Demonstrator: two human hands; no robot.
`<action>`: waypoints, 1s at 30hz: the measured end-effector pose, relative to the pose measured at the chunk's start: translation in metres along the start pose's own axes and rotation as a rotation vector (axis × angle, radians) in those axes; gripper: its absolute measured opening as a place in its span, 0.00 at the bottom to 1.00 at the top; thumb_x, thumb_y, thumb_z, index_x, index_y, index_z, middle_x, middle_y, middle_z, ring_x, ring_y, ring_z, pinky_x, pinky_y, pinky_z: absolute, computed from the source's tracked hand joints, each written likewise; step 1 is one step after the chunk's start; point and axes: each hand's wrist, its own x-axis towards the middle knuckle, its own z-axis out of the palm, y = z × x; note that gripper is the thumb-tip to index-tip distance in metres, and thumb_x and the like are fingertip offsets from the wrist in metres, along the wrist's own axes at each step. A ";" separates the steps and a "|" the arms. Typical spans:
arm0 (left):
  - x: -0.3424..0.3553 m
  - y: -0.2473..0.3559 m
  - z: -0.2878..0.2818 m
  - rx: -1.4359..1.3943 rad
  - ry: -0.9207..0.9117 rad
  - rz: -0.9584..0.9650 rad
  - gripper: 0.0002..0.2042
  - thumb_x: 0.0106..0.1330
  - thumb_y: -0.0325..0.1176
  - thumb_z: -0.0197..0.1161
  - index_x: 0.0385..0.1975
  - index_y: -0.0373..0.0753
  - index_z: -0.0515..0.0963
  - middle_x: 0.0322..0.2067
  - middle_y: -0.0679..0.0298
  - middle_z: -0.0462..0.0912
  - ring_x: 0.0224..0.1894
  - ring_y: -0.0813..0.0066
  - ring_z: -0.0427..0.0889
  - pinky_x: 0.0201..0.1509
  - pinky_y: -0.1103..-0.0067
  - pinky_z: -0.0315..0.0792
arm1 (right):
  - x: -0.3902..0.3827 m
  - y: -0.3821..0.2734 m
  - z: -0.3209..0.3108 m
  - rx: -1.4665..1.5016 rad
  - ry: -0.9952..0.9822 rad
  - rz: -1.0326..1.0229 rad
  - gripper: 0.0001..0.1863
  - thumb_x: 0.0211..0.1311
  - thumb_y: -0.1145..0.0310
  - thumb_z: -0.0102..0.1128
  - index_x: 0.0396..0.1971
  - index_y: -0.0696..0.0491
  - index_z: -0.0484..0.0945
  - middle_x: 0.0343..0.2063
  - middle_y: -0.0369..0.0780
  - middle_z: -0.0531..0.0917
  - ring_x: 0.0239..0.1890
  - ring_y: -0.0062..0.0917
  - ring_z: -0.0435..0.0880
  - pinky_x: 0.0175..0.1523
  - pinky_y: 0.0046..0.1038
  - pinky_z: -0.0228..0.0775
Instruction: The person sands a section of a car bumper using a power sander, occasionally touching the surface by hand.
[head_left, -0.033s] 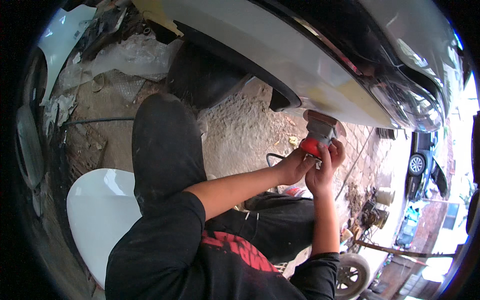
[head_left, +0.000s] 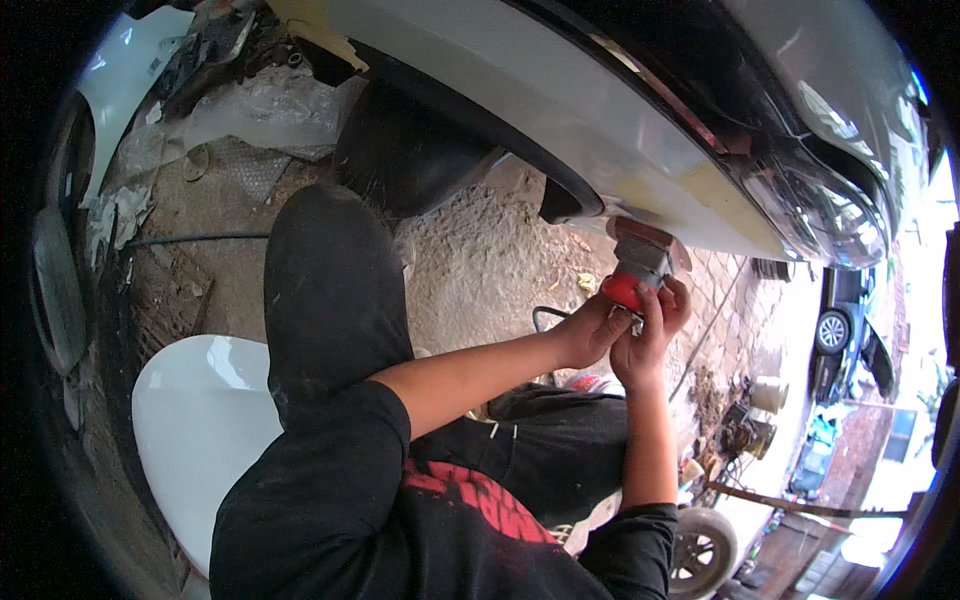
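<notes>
Sitting right of the red-grey sander (head_left: pixel 641 260), a pale bucket (head_left: pixel 769 394) hides its contents.

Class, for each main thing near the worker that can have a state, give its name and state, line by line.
Left hand: closed around the sander
Right hand: closed around the sander
Sander: held; running or not, cannot tell
Car body: pale, with yellowish patches
White panel: separate from the car body, partly hidden
Plastic sheeting: crumpled
Wheel: tyre fitted, partly hidden

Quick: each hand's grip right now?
Left hand: closed, holding the red-and-grey tool.
Right hand: closed, on the same tool.
</notes>
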 end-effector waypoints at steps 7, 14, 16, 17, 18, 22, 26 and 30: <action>0.014 0.016 -0.001 0.039 0.038 0.082 0.33 0.74 0.58 0.42 0.62 0.33 0.64 0.57 0.49 0.73 0.61 0.55 0.73 0.65 0.67 0.65 | 0.019 -0.005 0.004 0.032 0.118 -0.055 0.25 0.56 0.76 0.67 0.56 0.51 0.76 0.59 0.51 0.61 0.60 0.45 0.69 0.63 0.40 0.65; 0.015 0.025 -0.004 0.058 0.084 0.098 0.30 0.73 0.60 0.41 0.57 0.37 0.71 0.55 0.47 0.74 0.57 0.45 0.71 0.64 0.62 0.62 | 0.016 -0.006 0.010 0.085 0.167 -0.032 0.26 0.56 0.77 0.66 0.57 0.50 0.74 0.58 0.50 0.62 0.59 0.44 0.69 0.62 0.39 0.65; 0.017 0.024 0.002 0.023 0.100 0.113 0.30 0.73 0.59 0.41 0.56 0.37 0.72 0.54 0.47 0.75 0.57 0.45 0.71 0.63 0.62 0.62 | 0.017 -0.007 0.004 0.020 0.152 -0.046 0.26 0.56 0.76 0.67 0.57 0.50 0.74 0.58 0.50 0.62 0.59 0.43 0.70 0.61 0.39 0.66; 0.017 0.028 0.003 0.012 0.112 0.114 0.30 0.73 0.59 0.41 0.56 0.38 0.72 0.54 0.48 0.75 0.57 0.45 0.71 0.63 0.62 0.62 | 0.016 -0.009 0.003 -0.003 0.143 -0.051 0.26 0.56 0.76 0.67 0.57 0.50 0.75 0.57 0.50 0.62 0.58 0.43 0.70 0.61 0.39 0.66; 0.017 0.031 0.001 0.063 0.097 0.144 0.30 0.73 0.59 0.40 0.56 0.38 0.72 0.54 0.48 0.76 0.57 0.45 0.72 0.63 0.62 0.62 | 0.018 -0.011 0.004 0.014 0.165 -0.065 0.26 0.56 0.76 0.67 0.57 0.50 0.75 0.57 0.50 0.62 0.58 0.43 0.70 0.61 0.39 0.66; 0.022 0.047 -0.012 0.152 -0.006 0.176 0.33 0.73 0.62 0.36 0.59 0.37 0.70 0.55 0.50 0.75 0.60 0.47 0.71 0.65 0.63 0.61 | 0.027 -0.017 0.002 -0.089 0.157 -0.125 0.28 0.61 0.67 0.64 0.61 0.49 0.68 0.57 0.50 0.62 0.53 0.40 0.72 0.56 0.39 0.67; 0.019 0.037 -0.012 0.115 -0.066 0.091 0.39 0.72 0.66 0.32 0.65 0.35 0.63 0.61 0.49 0.69 0.65 0.49 0.68 0.68 0.64 0.59 | 0.024 -0.012 0.005 -0.057 0.144 -0.105 0.27 0.61 0.67 0.64 0.60 0.49 0.69 0.56 0.50 0.64 0.53 0.41 0.72 0.56 0.40 0.67; 0.022 0.040 -0.010 0.101 0.065 0.195 0.35 0.72 0.64 0.38 0.59 0.37 0.70 0.57 0.51 0.75 0.60 0.53 0.73 0.65 0.65 0.63 | 0.035 -0.021 0.004 -0.103 0.153 -0.146 0.26 0.61 0.66 0.64 0.60 0.49 0.70 0.55 0.50 0.64 0.53 0.42 0.73 0.56 0.40 0.67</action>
